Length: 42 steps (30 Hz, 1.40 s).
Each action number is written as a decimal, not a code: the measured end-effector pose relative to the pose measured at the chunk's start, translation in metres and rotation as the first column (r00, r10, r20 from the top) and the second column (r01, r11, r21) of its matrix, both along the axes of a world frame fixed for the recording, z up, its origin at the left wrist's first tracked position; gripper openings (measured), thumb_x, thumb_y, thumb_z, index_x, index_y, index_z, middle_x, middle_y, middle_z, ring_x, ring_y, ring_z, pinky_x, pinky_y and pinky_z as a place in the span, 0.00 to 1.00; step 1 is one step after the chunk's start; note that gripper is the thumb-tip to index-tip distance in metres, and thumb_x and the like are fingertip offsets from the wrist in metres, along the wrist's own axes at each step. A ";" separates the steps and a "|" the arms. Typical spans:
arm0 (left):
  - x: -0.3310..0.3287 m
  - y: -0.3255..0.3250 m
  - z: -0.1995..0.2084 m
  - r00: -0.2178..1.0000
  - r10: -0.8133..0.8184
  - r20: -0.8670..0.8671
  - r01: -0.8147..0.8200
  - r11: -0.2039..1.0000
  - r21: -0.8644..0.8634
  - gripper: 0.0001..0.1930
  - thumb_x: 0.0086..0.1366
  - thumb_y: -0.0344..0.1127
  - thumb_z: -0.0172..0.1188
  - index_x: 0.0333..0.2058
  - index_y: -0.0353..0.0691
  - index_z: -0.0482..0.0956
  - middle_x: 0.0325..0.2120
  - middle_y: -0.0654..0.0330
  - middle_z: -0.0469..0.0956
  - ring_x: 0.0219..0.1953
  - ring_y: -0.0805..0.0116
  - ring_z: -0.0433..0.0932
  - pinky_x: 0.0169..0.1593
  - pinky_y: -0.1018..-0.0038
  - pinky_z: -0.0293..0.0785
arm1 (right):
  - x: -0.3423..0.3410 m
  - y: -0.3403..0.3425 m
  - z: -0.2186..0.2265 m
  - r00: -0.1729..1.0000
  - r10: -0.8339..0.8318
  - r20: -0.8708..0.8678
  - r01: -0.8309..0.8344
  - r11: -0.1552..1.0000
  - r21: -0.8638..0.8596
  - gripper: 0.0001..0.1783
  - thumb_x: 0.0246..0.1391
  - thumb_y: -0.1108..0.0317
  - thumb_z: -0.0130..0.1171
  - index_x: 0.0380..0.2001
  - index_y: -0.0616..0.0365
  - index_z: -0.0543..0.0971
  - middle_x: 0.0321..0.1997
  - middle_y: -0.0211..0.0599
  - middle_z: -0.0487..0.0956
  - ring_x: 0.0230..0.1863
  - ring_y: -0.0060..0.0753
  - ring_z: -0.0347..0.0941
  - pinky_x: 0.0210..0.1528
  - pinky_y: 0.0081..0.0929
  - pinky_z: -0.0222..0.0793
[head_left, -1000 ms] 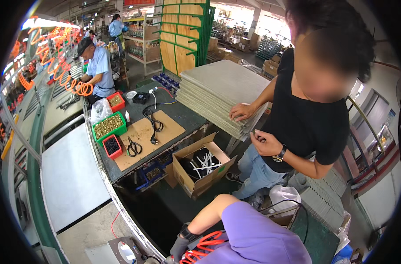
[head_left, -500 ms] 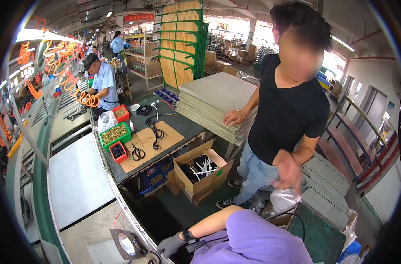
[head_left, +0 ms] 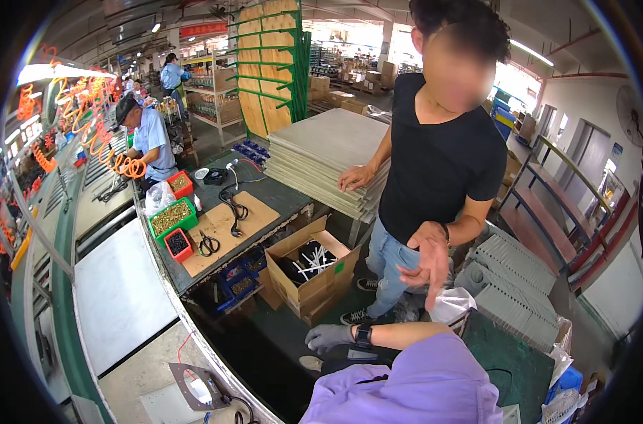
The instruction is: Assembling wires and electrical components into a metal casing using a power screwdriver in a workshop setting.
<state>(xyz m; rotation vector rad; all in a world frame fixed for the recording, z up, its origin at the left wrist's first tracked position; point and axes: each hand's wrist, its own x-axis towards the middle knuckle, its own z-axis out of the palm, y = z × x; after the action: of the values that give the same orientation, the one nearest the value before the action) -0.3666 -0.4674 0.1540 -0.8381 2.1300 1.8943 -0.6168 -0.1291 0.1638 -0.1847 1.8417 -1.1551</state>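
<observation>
My right hand [head_left: 328, 338], in a grey glove with a dark watch [head_left: 364, 336] at the wrist, is held in front of my body, away from the line. Its fingers are loosely stretched and nothing shows in them. My left hand is not in view. At the lower left a dark trapezoid plate with a white middle [head_left: 198, 387] lies on the work surface, with a red wire and a black cable at it. A co-worker in a black T-shirt [head_left: 441, 152] stands facing me, one hand on a stack of grey boards [head_left: 321, 145], the other raised.
A dark bench [head_left: 265, 212] holds scissors [head_left: 208, 244], a black power cord [head_left: 233, 208] and red and green bins [head_left: 171, 219] of small parts. Below stands an open carton [head_left: 311, 272] with white strips. A conveyor runs along the left, where another worker [head_left: 152, 145] bends over it.
My right hand has drawn back from the line's edge, up and to the right. My view has shifted slightly to the right. The co-worker's raised hand has turned and its fingers spread.
</observation>
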 end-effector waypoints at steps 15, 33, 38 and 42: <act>0.026 0.023 0.050 0.989 0.008 0.147 -0.028 0.991 0.130 0.13 0.64 0.40 0.47 0.28 0.37 0.73 0.18 0.62 0.72 0.22 0.74 0.70 0.28 0.77 0.66 | -0.060 -0.008 -0.028 0.966 0.257 -0.009 -0.255 0.954 -0.159 0.22 0.52 0.59 0.52 0.45 0.65 0.70 0.40 0.38 0.74 0.34 0.28 0.74 0.36 0.25 0.71; -0.167 0.082 0.133 0.985 0.058 -0.165 -0.063 0.998 -0.027 0.11 0.63 0.36 0.50 0.37 0.33 0.72 0.26 0.63 0.74 0.28 0.78 0.72 0.33 0.81 0.68 | -0.140 0.105 -0.056 0.972 0.008 0.236 -0.008 1.000 -0.001 0.17 0.52 0.67 0.50 0.43 0.67 0.70 0.36 0.43 0.75 0.32 0.34 0.75 0.35 0.26 0.72; -0.238 0.091 0.106 0.976 0.072 -0.205 -0.058 0.995 0.076 0.11 0.62 0.32 0.49 0.41 0.33 0.71 0.30 0.61 0.74 0.30 0.76 0.72 0.35 0.80 0.69 | -0.152 0.146 -0.065 0.952 -0.103 0.288 0.102 0.995 0.021 0.17 0.51 0.66 0.51 0.43 0.66 0.70 0.35 0.42 0.75 0.32 0.34 0.75 0.35 0.27 0.73; -0.284 0.107 0.082 0.956 -0.101 -0.275 0.107 0.994 0.006 0.14 0.56 0.25 0.44 0.41 0.34 0.70 0.34 0.59 0.73 0.34 0.75 0.73 0.38 0.79 0.70 | -0.164 0.161 -0.072 0.928 -0.178 0.328 0.163 0.984 0.074 0.18 0.50 0.65 0.51 0.43 0.65 0.70 0.38 0.43 0.76 0.33 0.36 0.76 0.35 0.28 0.74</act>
<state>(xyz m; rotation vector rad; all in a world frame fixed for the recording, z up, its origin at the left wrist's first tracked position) -0.6510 -0.3604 0.2360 -0.4691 2.2515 2.0766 -0.7805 0.0321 0.0923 0.1934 1.6012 -1.1807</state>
